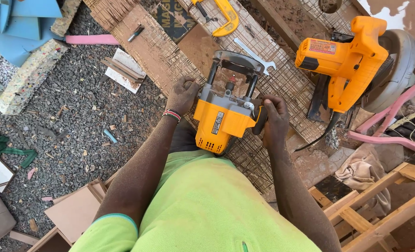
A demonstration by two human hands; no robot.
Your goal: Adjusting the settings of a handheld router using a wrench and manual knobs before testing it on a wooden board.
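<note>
Desk [170, 60]: a rough board top scored with a grid of saw cuts, running from 11 o'clock down to 5 o'clock across my view, dusted red-brown. Orange circular saw [352, 60]: at 2 o'clock, lying on its side on the desk, blade guard to the right, black cord trailing toward 4 o'clock, well apart from my hands. Yellow power router [223, 116]: dead centre, just in front of my chest, body toward me and its grey base plate tipped away toward 12 o'clock. My left hand [181, 95]: at 10 o'clock of the router, fingers curled shut around the knob on that side, a beaded band at the wrist. My right hand [275, 116]: at 3 o'clock of the router, fingers closed tight on the black handle. Yellow clamp [226, 18]: at 12 o'clock, near the top edge. Silver spanner [256, 56]: at 1 o'clock, flat on the desk just beyond the router base.
</note>
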